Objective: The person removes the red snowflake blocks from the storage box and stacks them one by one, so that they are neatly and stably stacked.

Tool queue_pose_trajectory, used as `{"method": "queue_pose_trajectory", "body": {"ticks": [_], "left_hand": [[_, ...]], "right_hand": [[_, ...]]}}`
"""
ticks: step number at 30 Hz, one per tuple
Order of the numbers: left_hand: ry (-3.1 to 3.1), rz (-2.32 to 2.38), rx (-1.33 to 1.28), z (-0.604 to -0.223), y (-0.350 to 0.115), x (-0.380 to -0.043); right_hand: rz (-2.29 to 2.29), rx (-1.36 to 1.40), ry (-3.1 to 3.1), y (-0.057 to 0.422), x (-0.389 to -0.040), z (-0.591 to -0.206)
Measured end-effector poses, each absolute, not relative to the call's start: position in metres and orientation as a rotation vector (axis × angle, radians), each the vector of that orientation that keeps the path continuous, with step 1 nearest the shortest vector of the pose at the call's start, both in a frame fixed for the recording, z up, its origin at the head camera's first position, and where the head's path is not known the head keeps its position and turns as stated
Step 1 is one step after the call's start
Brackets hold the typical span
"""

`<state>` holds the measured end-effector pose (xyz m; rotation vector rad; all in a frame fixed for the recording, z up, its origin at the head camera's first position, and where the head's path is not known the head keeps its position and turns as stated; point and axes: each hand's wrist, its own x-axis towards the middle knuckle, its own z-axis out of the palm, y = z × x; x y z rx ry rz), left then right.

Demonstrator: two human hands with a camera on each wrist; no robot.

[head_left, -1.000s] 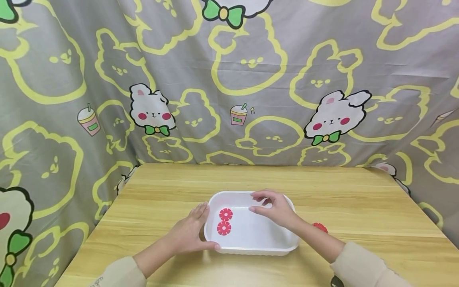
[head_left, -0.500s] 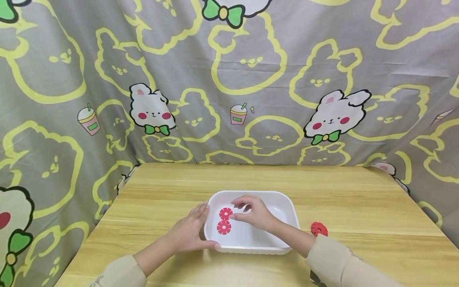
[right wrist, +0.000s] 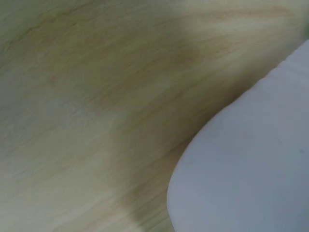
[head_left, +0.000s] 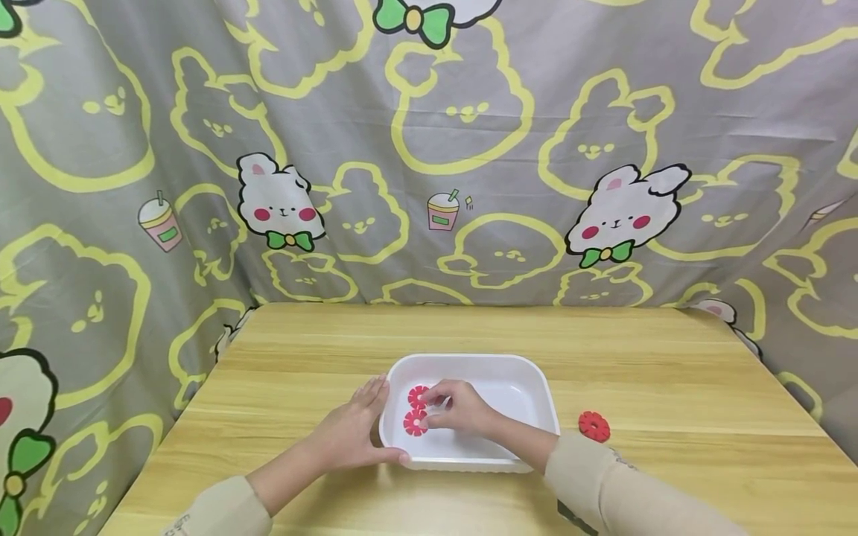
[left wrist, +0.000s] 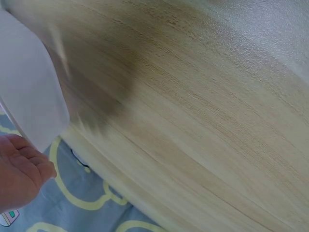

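Two red, notched plastic discs with centre holes lie touching inside a white tray (head_left: 496, 448): the upper disc (head_left: 415, 395) and the lower disc (head_left: 412, 423). My right hand (head_left: 462, 409) reaches over the tray, thumb and bent fingers parted, their tips at the discs' right edges. Whether the tips press on the discs cannot be made out. My left hand (head_left: 348, 432) rests against the tray's left end, fingers extended along its wall and thumb at the front corner. The left wrist view has part of that hand (left wrist: 21, 169) by the white wall (left wrist: 34, 82).
To the right of the tray, a loose red disc (head_left: 594, 426) lies on the wooden table (head_left: 322, 335). A dark object (head_left: 575, 517) is partly covered by the right sleeve. Behind the table hangs a grey patterned curtain (head_left: 375, 134).
My right hand has moved left and down across the tray to the two discs, uncovering the loose disc on the table. The left hand stays at the tray's left end.
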<state>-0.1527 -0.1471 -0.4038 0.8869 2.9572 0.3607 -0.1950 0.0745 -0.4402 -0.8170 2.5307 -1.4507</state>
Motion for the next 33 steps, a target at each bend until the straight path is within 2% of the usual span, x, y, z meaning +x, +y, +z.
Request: {"method": "queue_pose_trajectory", "body": {"ticks": [33], "left_hand": [[2.952, 0.383, 0.888, -0.406, -0.147, -0.154]], "right_hand": [[-1.299, -0.854, 2.565, 0.069, -0.200, -0.457]]}}
